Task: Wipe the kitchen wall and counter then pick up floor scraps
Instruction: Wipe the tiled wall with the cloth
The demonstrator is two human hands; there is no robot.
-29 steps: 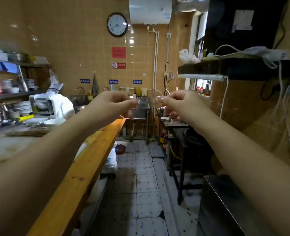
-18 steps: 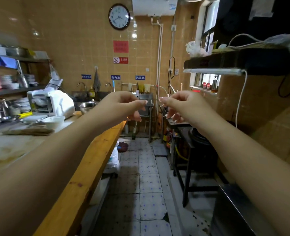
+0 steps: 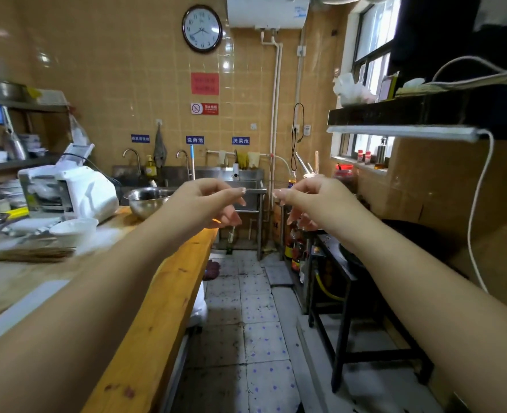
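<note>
While both arms reach out mid-air with nothing in them, the big targets sit either side: tiled wall (image 3: 127,70) far beyond both grips, wooden counter (image 3: 157,308) running below and left of the left hand (image 3: 204,201), speckled floor (image 3: 246,323) well beneath them, dark scraps dotted across it. No cloth in hand yet, so the smart play, I'd say, is to fetch a rag first; one grey cloth (image 3: 160,147) hangs up past the left grip, by the taps. Left hand: fingers loosely curled, forefinger pointing inward, holding nothing. Right hand (image 3: 311,201): same loose curl, empty, fingertips near the left's but apart.
</note>
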